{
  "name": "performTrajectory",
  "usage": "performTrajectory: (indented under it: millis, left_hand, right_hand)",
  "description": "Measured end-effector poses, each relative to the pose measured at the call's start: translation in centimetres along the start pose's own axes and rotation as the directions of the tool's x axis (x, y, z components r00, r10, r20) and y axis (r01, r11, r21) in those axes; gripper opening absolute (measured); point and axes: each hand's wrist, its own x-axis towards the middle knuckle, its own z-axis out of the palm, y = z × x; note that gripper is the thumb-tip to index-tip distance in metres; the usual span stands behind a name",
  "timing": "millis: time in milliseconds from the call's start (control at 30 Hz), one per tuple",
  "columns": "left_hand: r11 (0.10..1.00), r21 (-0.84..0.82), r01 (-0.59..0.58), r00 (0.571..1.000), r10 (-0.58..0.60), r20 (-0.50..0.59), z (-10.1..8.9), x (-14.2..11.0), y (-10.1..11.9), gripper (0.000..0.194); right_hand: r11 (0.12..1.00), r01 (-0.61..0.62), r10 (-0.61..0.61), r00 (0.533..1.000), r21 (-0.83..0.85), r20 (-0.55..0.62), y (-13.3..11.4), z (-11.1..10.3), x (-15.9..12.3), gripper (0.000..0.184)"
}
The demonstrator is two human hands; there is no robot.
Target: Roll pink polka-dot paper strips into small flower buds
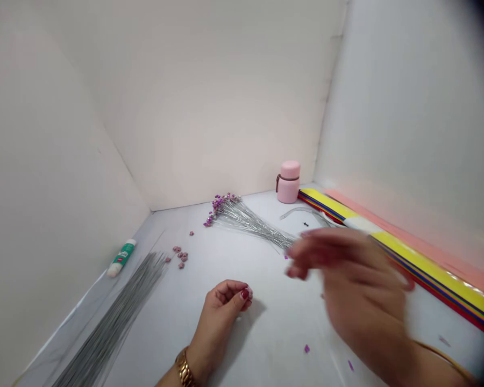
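My left hand [221, 306] rests on the white table with its fingers curled into a loose fist; nothing shows inside it. My right hand [347, 269] is smeared by motion above the table, fingers reaching left toward the near ends of a bundle of silver wires [254, 223]. Those wires carry small purple flowers [220, 204] at their far tips. Whether the right hand holds anything cannot be made out. A few loose purple flowers [180, 255] lie on the table left of the bundle.
A long sheaf of bare silver wires [113, 317] lies along the left edge beside a glue stick [121, 258]. A pink jar [289, 181] stands in the back corner. Coloured paper sheets [427, 263] run along the right wall. Purple scraps [306, 348] dot the near table.
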Motion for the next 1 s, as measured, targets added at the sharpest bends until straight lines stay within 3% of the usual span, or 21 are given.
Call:
performTrajectory:
  millis: [100,133,200,267,467,667,800,1000]
  left_hand:
    - [1.000,0.000,-0.017,1.000,0.017,0.008,0.0,-0.1,0.0,0.011]
    - [1.000,0.003,-0.020,1.000,0.020,0.022,0.0,-0.1,0.0,0.010]
    - [1.000,0.013,-0.019,0.998,0.018,0.066,0.0,0.0,0.2,0.010]
    - [0.999,0.033,-0.011,0.996,0.008,0.092,0.0,0.1,0.4,0.012]
    - [0.998,0.043,0.039,0.985,-0.046,0.168,0.4,0.4,0.8,0.013]
    - [1.000,0.013,-0.005,0.986,0.003,0.165,1.1,0.1,1.0,0.008]
    - [0.998,0.047,-0.028,0.973,0.017,0.230,0.9,0.0,1.1,0.010]
    - [1.000,-0.011,0.010,0.967,-0.007,0.253,1.4,-0.2,1.4,0.013]
  right_hand:
    - [0.998,-0.022,0.024,0.999,-0.063,0.038,-1.6,2.5,4.4,0.021]
    - [0.997,-0.039,0.047,0.993,-0.073,0.106,-1.5,3.4,5.0,0.024]
    - [0.997,-0.056,0.062,0.989,-0.052,0.131,-0.7,4.7,5.1,0.026]
    - [0.992,-0.108,0.097,0.982,0.062,0.161,0.4,5.3,4.7,0.029]
    - [0.875,-0.290,0.184,0.940,0.387,0.288,1.5,4.7,4.7,0.033]
    - [0.851,-0.313,0.189,0.932,0.422,0.310,1.5,4.7,4.7,0.034]
    - [0.838,-0.317,0.178,0.928,0.444,0.328,1.8,4.7,4.5,0.033]
    - [0.819,-0.343,0.189,0.918,0.459,0.350,1.7,4.8,4.5,0.032]
